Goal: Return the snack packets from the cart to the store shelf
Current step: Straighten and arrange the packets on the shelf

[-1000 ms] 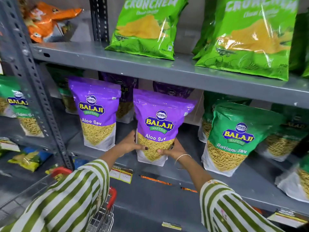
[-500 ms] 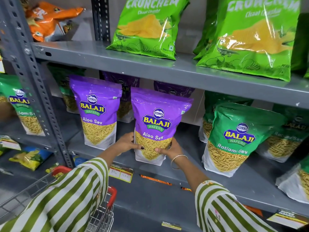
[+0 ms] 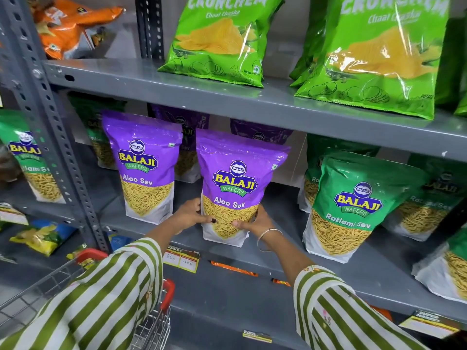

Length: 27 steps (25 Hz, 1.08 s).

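A purple Aloo Sev packet [image 3: 235, 183] stands upright on the grey middle shelf [image 3: 283, 251]. My left hand [image 3: 189, 215] grips its lower left side and my right hand [image 3: 255, 221] grips its lower right side, thumbs on the front. A second purple Aloo Sev packet [image 3: 144, 165] stands just to its left, apart from it. The wire cart [image 3: 151, 322] with its red handle sits at the bottom left, partly hidden by my striped left sleeve; its contents are hidden.
Green Ratlami Sev packets [image 3: 353, 205] stand to the right on the same shelf. Green Crunchem chip bags [image 3: 219, 41] fill the upper shelf [image 3: 227, 94]. A perforated steel post [image 3: 50, 127] rises at the left. Price tags [image 3: 180, 258] hang on the shelf edge.
The held packet has shifted slightly left and back on the shelf, and both hands stayed on its lower sides.
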Each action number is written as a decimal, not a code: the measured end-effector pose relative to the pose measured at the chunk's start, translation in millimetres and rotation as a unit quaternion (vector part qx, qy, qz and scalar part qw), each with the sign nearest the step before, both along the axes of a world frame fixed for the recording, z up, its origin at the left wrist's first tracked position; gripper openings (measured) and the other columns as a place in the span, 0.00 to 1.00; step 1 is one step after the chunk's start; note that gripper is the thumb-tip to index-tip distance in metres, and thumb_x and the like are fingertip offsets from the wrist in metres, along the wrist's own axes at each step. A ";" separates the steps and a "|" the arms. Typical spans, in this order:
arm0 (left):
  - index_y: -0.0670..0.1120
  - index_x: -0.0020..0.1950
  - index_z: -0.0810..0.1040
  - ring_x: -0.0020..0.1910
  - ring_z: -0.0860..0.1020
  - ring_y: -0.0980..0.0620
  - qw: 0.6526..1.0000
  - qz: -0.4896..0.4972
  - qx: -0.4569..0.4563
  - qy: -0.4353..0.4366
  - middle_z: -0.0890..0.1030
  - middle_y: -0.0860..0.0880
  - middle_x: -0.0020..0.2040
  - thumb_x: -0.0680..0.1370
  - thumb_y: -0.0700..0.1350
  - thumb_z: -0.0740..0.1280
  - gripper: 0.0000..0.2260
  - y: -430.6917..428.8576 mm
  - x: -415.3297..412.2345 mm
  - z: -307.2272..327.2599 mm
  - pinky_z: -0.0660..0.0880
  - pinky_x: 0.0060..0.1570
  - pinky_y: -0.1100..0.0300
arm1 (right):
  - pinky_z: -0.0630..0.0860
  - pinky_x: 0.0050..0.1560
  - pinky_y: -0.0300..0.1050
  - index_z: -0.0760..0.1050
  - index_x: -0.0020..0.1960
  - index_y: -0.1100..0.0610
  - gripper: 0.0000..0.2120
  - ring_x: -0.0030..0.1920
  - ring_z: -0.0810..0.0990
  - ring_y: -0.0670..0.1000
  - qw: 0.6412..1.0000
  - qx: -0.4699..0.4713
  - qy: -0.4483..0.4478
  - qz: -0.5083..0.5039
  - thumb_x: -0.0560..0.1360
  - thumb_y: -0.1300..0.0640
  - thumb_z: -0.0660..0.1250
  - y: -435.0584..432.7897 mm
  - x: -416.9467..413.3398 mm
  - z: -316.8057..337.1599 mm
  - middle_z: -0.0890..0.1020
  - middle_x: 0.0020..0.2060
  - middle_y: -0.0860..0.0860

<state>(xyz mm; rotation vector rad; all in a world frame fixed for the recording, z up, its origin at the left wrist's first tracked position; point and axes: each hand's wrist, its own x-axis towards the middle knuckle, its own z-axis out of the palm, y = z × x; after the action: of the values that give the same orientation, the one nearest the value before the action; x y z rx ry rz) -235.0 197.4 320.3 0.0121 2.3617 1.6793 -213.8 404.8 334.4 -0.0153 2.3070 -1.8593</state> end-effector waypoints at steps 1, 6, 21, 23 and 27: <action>0.41 0.62 0.68 0.63 0.74 0.45 1.000 -0.001 -0.013 -0.005 0.76 0.41 0.64 0.67 0.39 0.74 0.27 -1.1 0.1 -0.2 0.72 0.64 0.47 | 0.72 0.61 0.50 0.61 0.67 0.58 0.37 0.65 0.72 0.56 1.000 0.019 -0.004 0.009 0.63 0.61 0.76 2.8 0.6 0.0 0.73 0.64 0.55; 0.35 0.62 0.69 0.62 0.73 0.43 0.926 -0.099 -0.353 -0.093 0.73 0.39 0.63 0.66 0.49 0.75 0.30 -3.3 14.7 25.1 0.72 0.57 0.51 | 0.71 0.45 0.42 0.65 0.63 0.58 0.25 0.54 0.75 0.52 0.965 0.199 -0.123 0.120 0.70 0.56 0.70 75.6 13.5 16.3 0.73 0.53 0.52; 0.41 0.70 0.59 0.67 0.67 0.50 0.997 -0.080 0.003 0.010 0.70 0.46 0.66 0.67 0.36 0.74 0.36 211.4 17.8 8.2 0.65 0.60 0.60 | 0.70 0.65 0.55 0.62 0.64 0.66 0.34 0.61 0.73 0.57 0.990 0.070 -0.018 -0.122 0.63 0.68 0.75 217.0 29.6 -4.7 0.72 0.64 0.63; 0.41 0.66 0.64 0.63 0.71 0.49 0.998 -0.060 0.026 0.019 0.73 0.44 0.64 0.66 0.33 0.73 0.31 283.0 40.4 11.2 0.68 0.57 0.59 | 0.73 0.62 0.58 0.68 0.60 0.66 0.28 0.56 0.77 0.59 0.993 0.043 -0.006 -0.107 0.62 0.69 0.75 281.3 38.9 -11.3 0.77 0.60 0.65; 0.39 0.62 0.69 0.59 0.75 0.48 0.998 -0.018 0.053 0.021 0.76 0.45 0.61 0.64 0.32 0.74 0.28 286.6 37.2 0.8 0.72 0.61 0.53 | 0.75 0.60 0.61 0.73 0.54 0.62 0.25 0.57 0.78 0.61 0.991 0.044 0.006 -0.124 0.61 0.65 0.77 283.7 38.6 -16.0 0.80 0.56 0.62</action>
<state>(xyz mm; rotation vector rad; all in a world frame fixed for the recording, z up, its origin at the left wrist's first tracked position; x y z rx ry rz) -197.8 484.0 321.1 0.1076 2.2848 1.8020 -175.2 688.5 318.5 0.2854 2.4952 -1.8670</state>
